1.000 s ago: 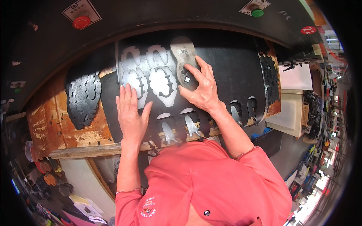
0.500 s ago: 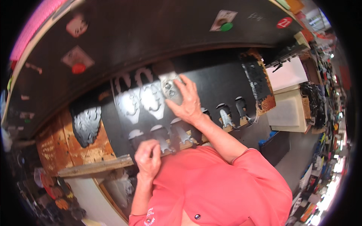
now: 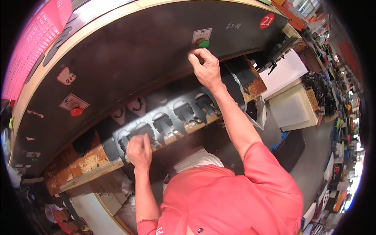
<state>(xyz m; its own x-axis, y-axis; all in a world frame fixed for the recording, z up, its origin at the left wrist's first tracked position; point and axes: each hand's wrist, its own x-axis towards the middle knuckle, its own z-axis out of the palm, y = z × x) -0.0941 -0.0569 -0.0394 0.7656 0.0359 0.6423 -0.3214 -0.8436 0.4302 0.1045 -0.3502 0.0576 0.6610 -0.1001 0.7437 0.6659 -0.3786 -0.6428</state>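
On the dark machine panel (image 3: 137,43), a round green button (image 3: 203,44) sits on a small printed plate. My right hand (image 3: 206,67) is raised just below this button, its fingers curled in and nothing seen in them. Whether a knuckle touches the button cannot be made out. My left hand (image 3: 140,152) is lower down, slightly blurred, with fingers bent together beside the dark sheet's front edge; what they may hold is hidden. Along that edge lie several dark shaped pieces with curved cutouts (image 3: 162,122). Two pale cutout shapes (image 3: 136,106) show under the panel.
A red button (image 3: 76,112) is on the panel's left. A worn wooden board (image 3: 92,174) runs along the front left. At upper left stands a pink basket (image 3: 37,49). White boxes (image 3: 293,103) are at the right, beside a heap of black scraps (image 3: 311,80).
My right hand has left the metal-looking shape on the dark sheet and risen to the green button. My left hand has shifted slightly left. The view has shifted, with the panel covering more of the sheet.
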